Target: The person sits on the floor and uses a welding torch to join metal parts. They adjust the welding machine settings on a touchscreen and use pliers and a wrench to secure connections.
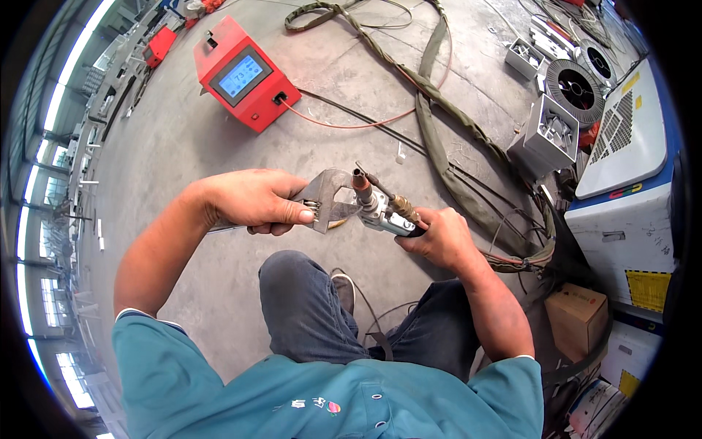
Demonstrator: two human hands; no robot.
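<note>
The left hand (252, 201) is wrapped tight around the handle of an adjustable wrench (325, 197), fingers curled under and the thumb lying flat along the top with its tip at the adjusting screw just behind the head. The wrench head juts out past the thumb toward the other hand, its jaw standing open and set against the metal body of a welding torch (380, 205); whether the jaw actually clamps a fitting there cannot be told. The right hand (439, 235) is closed firmly on the torch's dark handle, fingers folded all the way round, so the silver neck, a brass fitting and the copper-coloured nozzle stick out beyond the knuckles, angled up and toward the wrench. Both tools meet in the gap between the two fists, above the person's raised knee in dark trousers. Trailing away from the right-hand grip, a sleeved hose bundle (439, 139) snakes across the concrete floor (183, 139). Well beyond the left fist sits a red box with a lit screen (245, 73), and out past the right fist stand wire spools (578, 88) and a white machine cabinet (629, 146).
</note>
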